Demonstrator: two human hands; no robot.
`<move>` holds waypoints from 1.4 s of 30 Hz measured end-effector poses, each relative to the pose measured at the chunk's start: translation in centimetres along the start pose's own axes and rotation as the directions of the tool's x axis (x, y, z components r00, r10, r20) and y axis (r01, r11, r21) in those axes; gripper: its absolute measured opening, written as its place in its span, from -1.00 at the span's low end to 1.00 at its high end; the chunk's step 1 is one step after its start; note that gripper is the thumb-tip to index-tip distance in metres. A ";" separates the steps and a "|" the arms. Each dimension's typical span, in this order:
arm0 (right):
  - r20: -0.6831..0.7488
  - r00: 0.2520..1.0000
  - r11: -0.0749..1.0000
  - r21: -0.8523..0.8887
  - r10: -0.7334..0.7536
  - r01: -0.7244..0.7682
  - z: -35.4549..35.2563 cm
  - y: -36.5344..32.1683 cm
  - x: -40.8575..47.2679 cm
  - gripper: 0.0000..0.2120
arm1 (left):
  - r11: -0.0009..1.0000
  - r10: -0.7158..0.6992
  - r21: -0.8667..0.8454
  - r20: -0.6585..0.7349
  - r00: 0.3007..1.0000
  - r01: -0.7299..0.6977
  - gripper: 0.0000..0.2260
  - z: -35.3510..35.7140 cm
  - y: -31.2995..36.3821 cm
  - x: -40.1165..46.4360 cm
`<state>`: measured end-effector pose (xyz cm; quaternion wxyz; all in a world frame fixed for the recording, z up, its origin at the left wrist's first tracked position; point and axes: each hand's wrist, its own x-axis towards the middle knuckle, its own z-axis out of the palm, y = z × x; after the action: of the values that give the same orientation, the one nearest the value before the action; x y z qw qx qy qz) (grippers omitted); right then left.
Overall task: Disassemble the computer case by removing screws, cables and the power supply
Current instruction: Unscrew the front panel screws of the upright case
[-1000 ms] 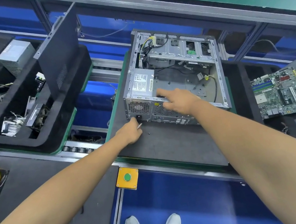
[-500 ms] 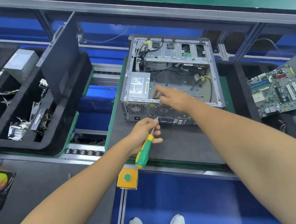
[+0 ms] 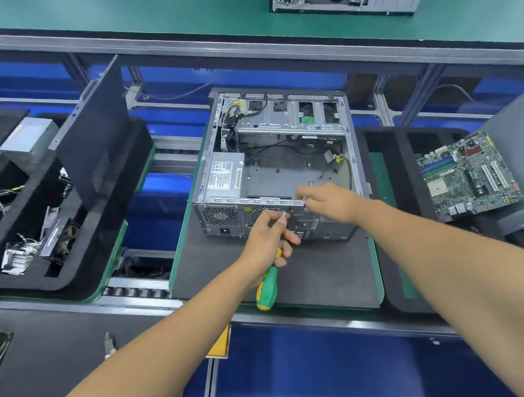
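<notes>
Left hand point(image 3: 265, 240) grips the screwdriver point(image 3: 267, 286) (tip hidden); right hand point(image 3: 330, 203) fingers pinch the case point(image 3: 282, 160) rim.

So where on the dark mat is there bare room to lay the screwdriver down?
Bare mat lies in front of the computer case, right of the screwdriver in the left hand. It is crowded at the case's near panel, where the right hand also works.

The desk point(image 3: 318, 278) carries the open case point(image 3: 286, 167) on a dark mat. Left of the case sits a foam tray point(image 3: 69, 270); right of it lies a motherboard point(image 3: 470, 175).
</notes>
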<state>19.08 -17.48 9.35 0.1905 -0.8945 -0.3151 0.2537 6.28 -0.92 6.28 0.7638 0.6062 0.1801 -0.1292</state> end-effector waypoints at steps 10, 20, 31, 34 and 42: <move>-0.054 0.996 0.967 -0.247 -0.071 0.055 0.9 0.7 0.6 -0.50 | 0.999 0.031 -0.017 -0.072 0.997 -0.032 -0.84 1.9 -0.2 0.9; -0.048 0.994 0.963 -0.256 -0.095 0.080 0.8 0.8 0.5 -0.52 | 0.995 0.080 0.066 -0.124 0.989 -0.072 -0.87 2.3 -0.9 1.3; -0.050 0.993 0.961 -0.263 -0.105 0.088 0.8 0.5 0.4 -0.55 | 0.972 0.154 0.202 -0.170 0.973 -0.118 -0.86 3.0 -0.6 0.7; -0.053 0.994 0.963 -0.259 -0.093 0.076 0.8 0.6 0.4 -0.56 | 0.970 0.162 0.212 -0.194 0.968 -0.120 -0.85 3.4 -0.6 0.7; -0.073 0.993 0.962 -0.264 -0.088 0.066 1.0 0.6 0.4 -0.56 | 0.972 0.158 0.215 -0.320 0.934 -0.091 -0.86 4.6 -1.0 1.0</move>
<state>19.05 -17.46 8.15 0.0940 -0.9087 -0.3720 0.1647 7.32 -5.57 5.89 0.6653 0.7018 0.2545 0.0075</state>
